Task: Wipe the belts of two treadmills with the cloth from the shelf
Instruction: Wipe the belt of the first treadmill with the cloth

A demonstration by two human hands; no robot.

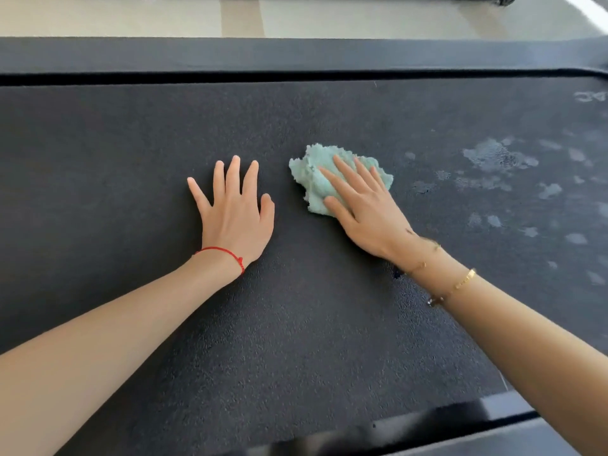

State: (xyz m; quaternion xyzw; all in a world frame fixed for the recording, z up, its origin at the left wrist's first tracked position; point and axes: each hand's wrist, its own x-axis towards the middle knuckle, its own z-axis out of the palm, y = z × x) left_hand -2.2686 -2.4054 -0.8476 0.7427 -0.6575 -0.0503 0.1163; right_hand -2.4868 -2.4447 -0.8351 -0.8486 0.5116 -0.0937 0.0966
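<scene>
treadmill belt [296, 324] fills nearly the whole view: black, grainy texture, running left to right across the frame. pale smudges and patchy marks [500, 158] spread over its right portion; a faint whitish logo [590, 96] sits near the upper right edge, too blurred to read.

far side rail [230, 55], dark and smooth, runs along the top of the belt, with a thin black gap between them. near side rail [493, 436] shows at lower right, dark with a lighter grey patch.

beyond the far rail, pale floor [131, 18] with a tan strip [241, 14] crossing it. dark edge of some other equipment at the very top, not identifiable.

both forearms bare, reaching in from the bottom corners.

left hand [235, 213]: flat on the belt, palm down, fingers straight and spread apart, holding nothing. sits just left of the cloth, not touching it. red string bracelet [227, 253] on the wrist.

right hand [365, 209]: lying on top of the cloth, fingers straight and slightly spread, pressing it onto the belt rather than curling round it. thin gold chain bracelet [455, 286] on the forearm; a second fine chain nearer the wrist, blurred.

cloth [317, 181]: light mint green, fluffy, bunched into a crumpled pad. lies on the belt a little right of centre, under the right fingers, its left and far edges showing past them. the smudged area lies to its right, apart from it.
</scene>
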